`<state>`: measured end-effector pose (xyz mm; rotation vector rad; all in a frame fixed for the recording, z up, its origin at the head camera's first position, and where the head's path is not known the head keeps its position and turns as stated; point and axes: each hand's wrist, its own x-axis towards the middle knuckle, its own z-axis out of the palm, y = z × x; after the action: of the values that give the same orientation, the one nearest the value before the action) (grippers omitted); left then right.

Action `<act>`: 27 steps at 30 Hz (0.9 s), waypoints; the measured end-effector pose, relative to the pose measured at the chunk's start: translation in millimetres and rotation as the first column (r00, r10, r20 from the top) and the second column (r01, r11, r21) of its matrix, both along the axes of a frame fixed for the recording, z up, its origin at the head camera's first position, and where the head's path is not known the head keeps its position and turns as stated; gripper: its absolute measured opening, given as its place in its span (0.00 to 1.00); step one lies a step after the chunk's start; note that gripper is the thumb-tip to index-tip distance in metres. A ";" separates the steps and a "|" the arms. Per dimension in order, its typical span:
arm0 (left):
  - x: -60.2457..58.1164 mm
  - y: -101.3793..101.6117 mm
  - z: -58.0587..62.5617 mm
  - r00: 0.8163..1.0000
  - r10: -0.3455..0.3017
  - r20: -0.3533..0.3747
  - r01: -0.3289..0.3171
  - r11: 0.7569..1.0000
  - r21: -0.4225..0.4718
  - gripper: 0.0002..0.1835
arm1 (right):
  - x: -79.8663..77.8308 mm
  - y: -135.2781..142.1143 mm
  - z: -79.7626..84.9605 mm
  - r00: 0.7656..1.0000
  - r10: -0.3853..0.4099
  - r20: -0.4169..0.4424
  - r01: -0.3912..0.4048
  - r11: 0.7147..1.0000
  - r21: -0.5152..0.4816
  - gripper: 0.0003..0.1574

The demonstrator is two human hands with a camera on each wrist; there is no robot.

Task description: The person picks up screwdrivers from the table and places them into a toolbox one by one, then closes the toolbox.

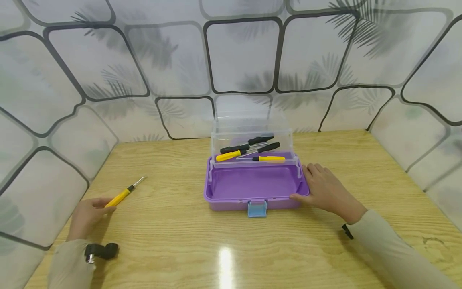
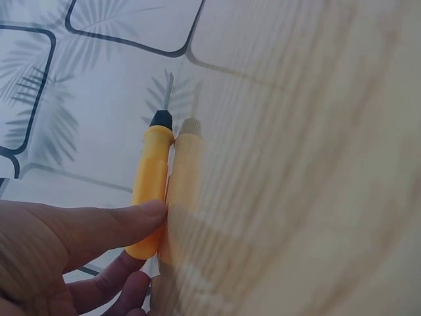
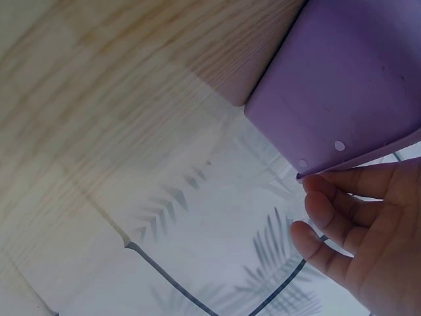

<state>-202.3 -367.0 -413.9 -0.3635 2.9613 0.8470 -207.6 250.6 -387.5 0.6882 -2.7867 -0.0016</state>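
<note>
At the left of the table, my left hand (image 1: 88, 214) pinches a yellow-handled screwdriver (image 1: 122, 196) between thumb and fingers; its metal shaft points away to the right. The left wrist view shows the handle (image 2: 152, 164) lying close along the wood, thumb on top. My right hand (image 1: 326, 192) holds the right end of a purple toolbox (image 1: 254, 204), thumb at the front corner and fingers along the side. In the right wrist view its fingertips (image 3: 316, 185) touch the rim. Several yellow and black screwdrivers (image 1: 268, 159) lie in the clear upper tray at the back of the box.
The toolbox stands open, its transparent lid (image 1: 250, 120) raised behind it and a light blue latch (image 1: 257, 209) hanging at the front. The wooden table (image 1: 173, 241) meets a patterned backdrop (image 1: 242, 56) at the back and sides.
</note>
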 end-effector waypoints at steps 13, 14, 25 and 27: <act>0.5 2.9 1.4 0.999 0.047 0.011 -0.047 0.999 0.017 0.25 | -1.0 0.4 -0.9 1.000 0.006 -0.020 -0.006 1.000 0.006 0.60; 0.6 3.1 1.1 0.999 0.051 0.010 -0.051 0.998 0.025 0.26 | -0.9 0.4 -0.8 1.000 0.007 -0.023 -0.007 1.000 0.007 0.60; 1.7 3.9 -1.1 0.998 0.057 -0.025 -0.056 0.998 0.026 0.27 | -1.6 1.2 -1.1 1.000 0.014 -0.020 -0.014 1.000 -0.001 0.60; 1.7 4.9 -0.5 0.997 0.065 -0.030 -0.064 0.997 0.035 0.27 | -2.0 1.5 -1.3 1.000 0.015 -0.024 -0.015 1.000 0.002 0.60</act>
<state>-200.7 -362.0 -414.4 -0.4500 2.9749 0.9164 -209.5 252.1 -388.9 0.7049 -2.7587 -0.0089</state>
